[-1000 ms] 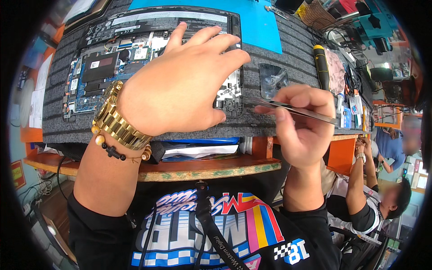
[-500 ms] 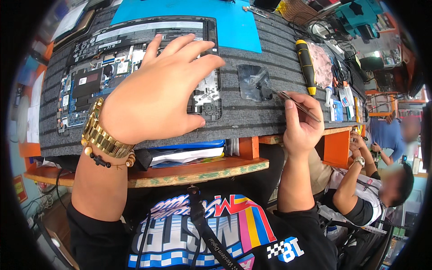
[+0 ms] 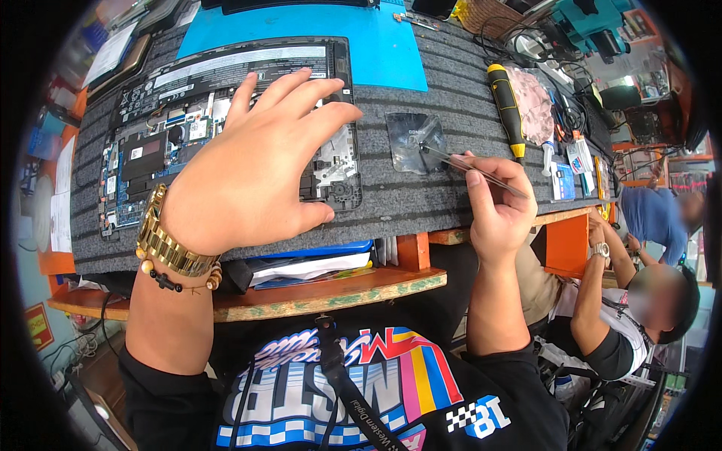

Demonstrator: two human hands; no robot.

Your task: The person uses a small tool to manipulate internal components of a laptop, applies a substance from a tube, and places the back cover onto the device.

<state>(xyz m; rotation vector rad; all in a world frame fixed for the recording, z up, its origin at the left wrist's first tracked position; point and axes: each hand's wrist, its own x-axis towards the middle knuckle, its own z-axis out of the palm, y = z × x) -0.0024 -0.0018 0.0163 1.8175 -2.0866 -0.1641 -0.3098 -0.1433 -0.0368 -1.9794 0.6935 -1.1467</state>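
My left hand [image 3: 263, 161], with a gold watch and beaded bracelet at the wrist, lies spread over an opened laptop chassis [image 3: 338, 177], with its battery [image 3: 162, 83] and blue circuit board [image 3: 113, 188] showing. My right hand [image 3: 496, 199] grips thin metal tweezers [image 3: 474, 168], whose tips reach to a small dark item on a glossy black square pouch or sheet [image 3: 406, 135] beside the laptop. Whether the tips hold the item I cannot tell.
A grey ribbed mat [image 3: 451, 105] covers the bench. A blue mat [image 3: 286, 26] lies behind. A black-yellow screwdriver [image 3: 505, 113], pink cloth [image 3: 526, 101] and cables lie right. Below is a wooden shelf [image 3: 338, 289] with papers. Two other people [image 3: 602, 331] are at the right.
My right hand has moved the tweezers from near the laptop's edge onto the black square. My left hand stays spread on the laptop. The view has shifted slightly.
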